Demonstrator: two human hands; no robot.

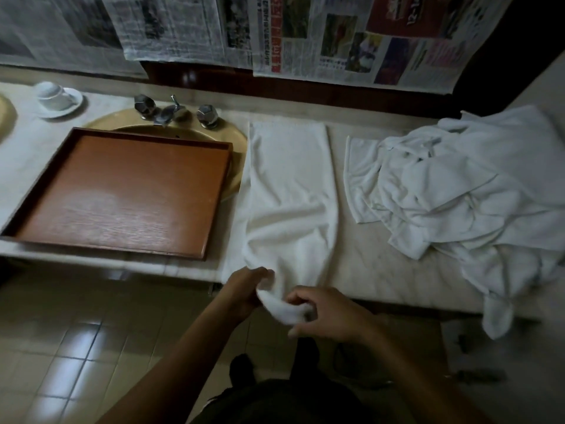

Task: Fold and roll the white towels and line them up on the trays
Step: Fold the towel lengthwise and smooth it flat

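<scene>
Towel [290, 191] lies lengthwise on bench [367, 258]; left hand [247, 289] and right hand [327, 313] both pinch its near end. Tray [122, 191] left, towel pile [474, 191] right.

Sink [239, 141] largely beneath the tray [122, 191]; towel pile [474, 191] past the right edge

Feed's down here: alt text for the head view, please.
The person's left grip and right grip pinch the near end of a white towel lying on the counter. A wooden tray sits over the sink to its left; a heap of unfolded towels lies to its right.
</scene>
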